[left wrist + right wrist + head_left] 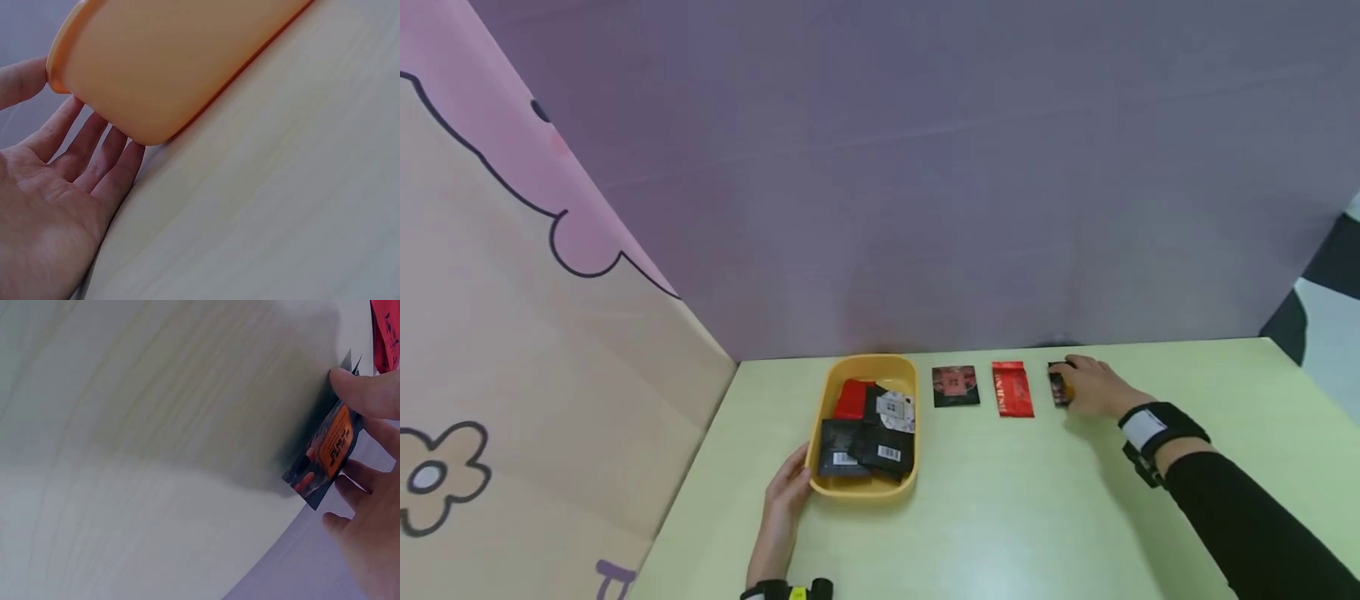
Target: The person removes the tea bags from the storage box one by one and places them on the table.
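A yellow plastic basket point(868, 497) stands on the table, holding several black packets point(883, 447) and a red one point(853, 400). Against its near left corner rests my left hand point(787, 490). In the left wrist view the thumb touches the rim and the other fingers point(119, 165), fairly straight, lie along the basket wall point(169, 62). My right hand point(1093, 386) pinches a small black packet with an orange label point(336, 445) between thumb and fingers, at the right end of a row. The packet looks tilted in the right wrist view; the hand partly covers it.
Left of the right hand lie a red packet point(1012, 389) and a black square packet with a reddish middle point(955, 386), side by side on the pale table point(1000, 517). A grey-purple cloth wall point(925, 183) rises behind the table's far edge; a patterned wall point(550, 333) stands left.
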`<state>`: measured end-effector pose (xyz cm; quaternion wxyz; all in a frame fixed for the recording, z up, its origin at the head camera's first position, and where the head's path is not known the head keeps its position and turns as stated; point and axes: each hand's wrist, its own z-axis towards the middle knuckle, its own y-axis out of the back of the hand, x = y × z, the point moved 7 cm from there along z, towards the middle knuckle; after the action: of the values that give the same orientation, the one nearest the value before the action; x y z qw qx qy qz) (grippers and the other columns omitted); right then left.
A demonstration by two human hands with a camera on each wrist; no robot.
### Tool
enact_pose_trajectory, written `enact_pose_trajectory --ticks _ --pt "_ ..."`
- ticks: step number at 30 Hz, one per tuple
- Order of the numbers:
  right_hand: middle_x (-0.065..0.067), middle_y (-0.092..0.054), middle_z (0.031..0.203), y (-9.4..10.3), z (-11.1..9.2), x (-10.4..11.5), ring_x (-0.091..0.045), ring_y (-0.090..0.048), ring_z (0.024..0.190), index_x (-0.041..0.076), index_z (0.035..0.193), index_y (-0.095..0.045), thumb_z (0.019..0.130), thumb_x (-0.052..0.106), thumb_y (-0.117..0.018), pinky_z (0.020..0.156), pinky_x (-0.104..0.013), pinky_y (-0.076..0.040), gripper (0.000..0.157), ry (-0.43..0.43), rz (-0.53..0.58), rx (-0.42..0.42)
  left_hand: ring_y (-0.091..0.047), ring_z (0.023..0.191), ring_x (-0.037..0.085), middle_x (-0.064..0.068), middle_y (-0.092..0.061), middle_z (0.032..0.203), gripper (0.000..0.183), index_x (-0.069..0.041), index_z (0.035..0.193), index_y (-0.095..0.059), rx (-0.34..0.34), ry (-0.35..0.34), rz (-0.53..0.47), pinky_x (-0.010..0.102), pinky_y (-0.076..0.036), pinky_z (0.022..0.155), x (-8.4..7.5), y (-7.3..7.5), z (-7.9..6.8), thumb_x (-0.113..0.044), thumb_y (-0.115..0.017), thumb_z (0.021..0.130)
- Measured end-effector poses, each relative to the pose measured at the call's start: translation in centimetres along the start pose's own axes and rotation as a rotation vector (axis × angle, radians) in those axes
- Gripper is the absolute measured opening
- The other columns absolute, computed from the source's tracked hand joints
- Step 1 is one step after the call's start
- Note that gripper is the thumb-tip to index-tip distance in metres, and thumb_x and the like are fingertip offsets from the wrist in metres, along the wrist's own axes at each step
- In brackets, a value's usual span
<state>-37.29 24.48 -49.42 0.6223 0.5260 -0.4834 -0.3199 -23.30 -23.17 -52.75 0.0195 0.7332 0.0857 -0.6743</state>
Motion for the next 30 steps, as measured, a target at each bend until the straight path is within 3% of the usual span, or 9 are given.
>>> enact_pose_trajectory --ticks 6,12,18,24,30 --pt "-0.042 -0.035 0.139 -0.8 -0.4 -0.6 -0.061 -0.033 0.125 -0.007 0.135 -0.050 0.068 -0.003 -0.064 0.100 -0.073 -0.029 0.068 0.000 0.068 0.009 -0.049 0.127 0.015 0.022 -0.041 0.151 0.053 0.005 0.147 -0.040 -0.009 0.022 0.015 0.021 -0.045 0.095 0.0 0.1 -0.1 -0.016 -0.052 0.100" --pt "-0.040 -0.034 0.141 0.5 -0.5 0.9 -0.060 -0.033 0.126 -0.006 0.134 -0.052 0.072 -0.007 -0.064 0.100 -0.071 -0.031 0.063 0.077 0.097 -0.029 -0.052 0.123 0.009 0.022 -0.041 0.151 0.052 0.005 0.147 -0.040 -0.005 0.018 -0.006 0.020 -0.044 0.095 0.1 0.1 0.0 -0.015 -0.052 0.100" --pt "-0.032 -0.040 0.143 2.4 0.6 5.4 -0.051 -0.039 0.129 -0.003 0.133 -0.055 0.082 -0.012 -0.062 0.101 -0.063 -0.039 0.052 0.173 0.054 -0.104 -0.049 0.128 0.016 0.020 -0.042 0.151 0.053 0.003 0.147 -0.041 -0.011 0.031 0.005 0.023 -0.044 0.097 0.3 0.0 0.0 -0.018 -0.053 0.101" --pt "-0.026 -0.041 0.147 2.6 2.2 11.3 -0.045 -0.040 0.132 0.004 0.136 -0.056 0.085 -0.002 -0.070 0.104 -0.059 -0.039 0.053 0.283 0.031 -0.097 -0.049 0.128 0.018 0.019 -0.044 0.149 0.052 0.002 0.147 -0.043 -0.030 0.025 -0.007 0.023 -0.045 0.096 0.2 -0.2 0.4 -0.019 -0.054 0.100" --pt "-0.024 -0.046 0.143 2.1 1.9 15.5 -0.042 -0.045 0.128 0.006 0.133 -0.060 0.088 0.002 -0.070 0.103 -0.056 -0.041 0.047 0.379 0.054 -0.141 -0.045 0.134 0.027 0.021 -0.042 0.150 0.053 0.003 0.147 -0.042 0.009 0.039 0.019 0.029 -0.043 0.101 0.8 -1.4 0.7 -0.020 -0.053 0.100"
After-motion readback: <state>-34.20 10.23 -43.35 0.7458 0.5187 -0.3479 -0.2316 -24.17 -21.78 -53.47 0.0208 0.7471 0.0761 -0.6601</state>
